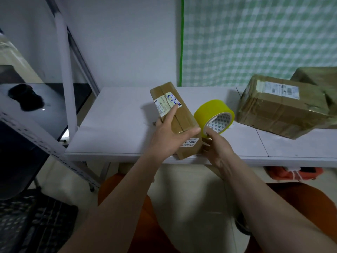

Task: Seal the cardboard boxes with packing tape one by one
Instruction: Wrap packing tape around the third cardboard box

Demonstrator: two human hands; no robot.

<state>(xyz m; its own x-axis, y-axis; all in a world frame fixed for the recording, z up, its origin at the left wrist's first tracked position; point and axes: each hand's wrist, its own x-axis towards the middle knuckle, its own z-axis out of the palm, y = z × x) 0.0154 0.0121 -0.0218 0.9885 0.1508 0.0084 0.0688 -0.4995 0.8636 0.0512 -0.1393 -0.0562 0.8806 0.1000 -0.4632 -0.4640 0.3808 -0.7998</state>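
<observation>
1. The left hand (168,132) grips the long brown cardboard box (175,115), tilted at the white table (116,125) edge.
2. The right hand (217,148) holds the yellow tape roll (214,115).
3. Best anchor the tape end over the seam, then pull straight.

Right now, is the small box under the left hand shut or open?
Shut. The small box has its flaps down, with tape along the top seam. The left hand holds it on the table.
</observation>
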